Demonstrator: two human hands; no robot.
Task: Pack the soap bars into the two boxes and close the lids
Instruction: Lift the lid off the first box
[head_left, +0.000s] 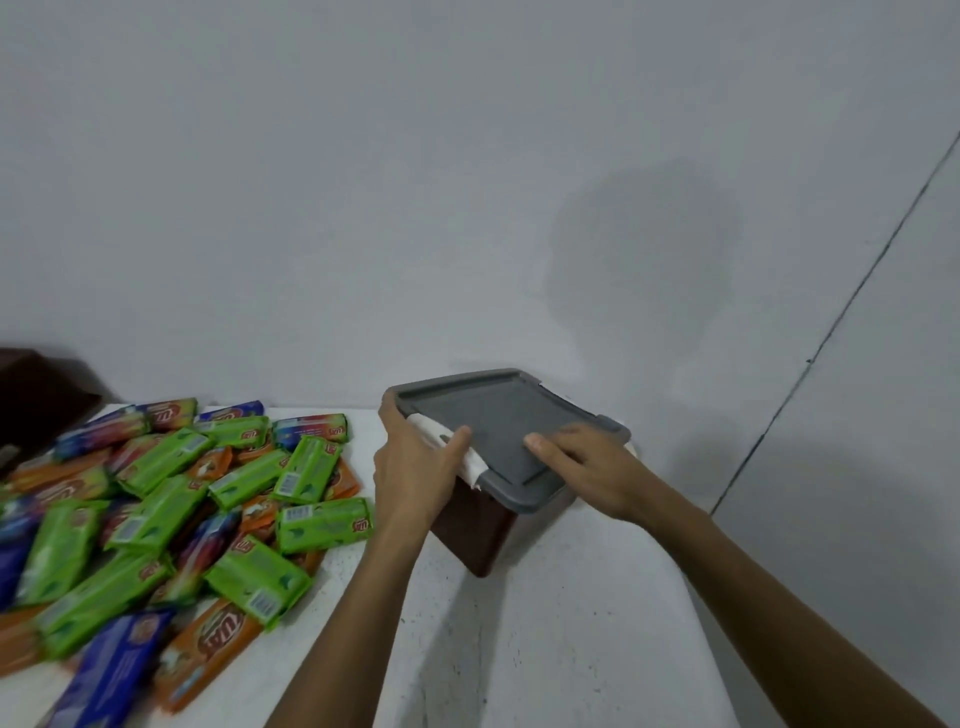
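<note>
Grey lid (498, 426) on box (475, 525) — left hand (415, 467) gripping its edge, right hand (587, 467) flat on top

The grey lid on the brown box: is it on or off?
On. The grey lid covers the brown box; both hands rest on it.

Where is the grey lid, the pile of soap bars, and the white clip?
grey lid (498, 415), head view, flat top middle
soap bars (161, 499), head view, a green bar mid-pile
white clip (470, 462), head view, lid's near-left edge
</note>
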